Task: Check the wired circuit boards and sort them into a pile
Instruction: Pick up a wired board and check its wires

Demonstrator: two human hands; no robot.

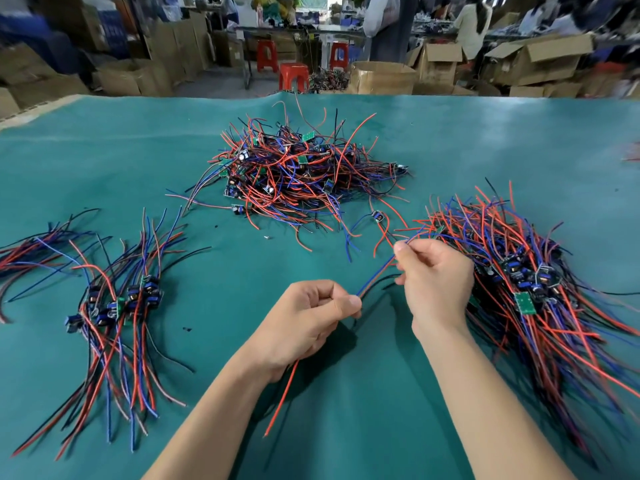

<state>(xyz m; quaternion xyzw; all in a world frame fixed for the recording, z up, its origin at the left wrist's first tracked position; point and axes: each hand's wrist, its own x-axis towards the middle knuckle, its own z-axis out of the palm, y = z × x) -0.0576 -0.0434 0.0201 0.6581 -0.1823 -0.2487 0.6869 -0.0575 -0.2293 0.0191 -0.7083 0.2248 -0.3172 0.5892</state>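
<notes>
Both hands hold one wired circuit board's leads above the green mat (pixel 346 410). My left hand (pixel 308 320) is curled around the board, which stays hidden in the fist; a red wire (pixel 282 400) hangs out below it. My right hand (pixel 433 278) pinches the blue and red wires (pixel 377 275) stretched between the two hands. A tangled heap of wired boards (pixel 298 171) lies at the middle far side. An aligned pile (pixel 526 282) lies right of my right hand. A smaller aligned pile (pixel 117 306) lies at the left.
One loose board (pixel 377 216) with wires lies between the heap and the right pile. More wire bundles (pixel 31 251) reach in from the far left edge. Beyond the mat's far edge stand cardboard boxes (pixel 381 77), red stools (pixel 293 76) and people at benches.
</notes>
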